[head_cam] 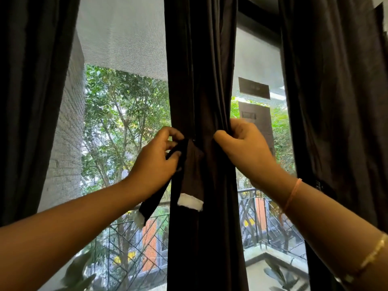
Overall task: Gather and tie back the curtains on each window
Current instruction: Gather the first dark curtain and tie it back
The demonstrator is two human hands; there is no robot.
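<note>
**Tie-back in hand, middle curtain bunched: the wrap is the job now**

Closest to us, two bare forearms reach up and in. There is an orange thread band point(292, 194) on the right wrist and a gold bangle point(373, 255) lower on that arm.

The left hand point(156, 158) has its fingers curled, pinching the dark tie-back point(157, 198) high up near its fold. Two tails hang down from there. One trails below the left wrist with a pale tip, and the other lies flat against the cloth and ends in a white patch point(190, 203), probably a fastening strip.

The right hand point(243, 148) is closed tight on the right edge of the middle curtain point(201, 70), thumb in front and fingers tucked behind, squeezing the folds into one narrow column at hand height.

So this one looks gathered but not yet tied. Both tails hang on the left front, and I cannot tell whether any of the strap runs behind the bundle.

The next move, as I read it, is to carry one tail around the back and take it on the right without letting the folds spring loose. Then the white ends meet and press together.

Further out, the left curtain point(31, 91) and right curtain point(336, 101) hang to either side, and I can see no tie on them from here. Behind them are a mesh screen point(121, 38), then a balcony railing point(130, 238) and green trees point(117, 114).
</note>
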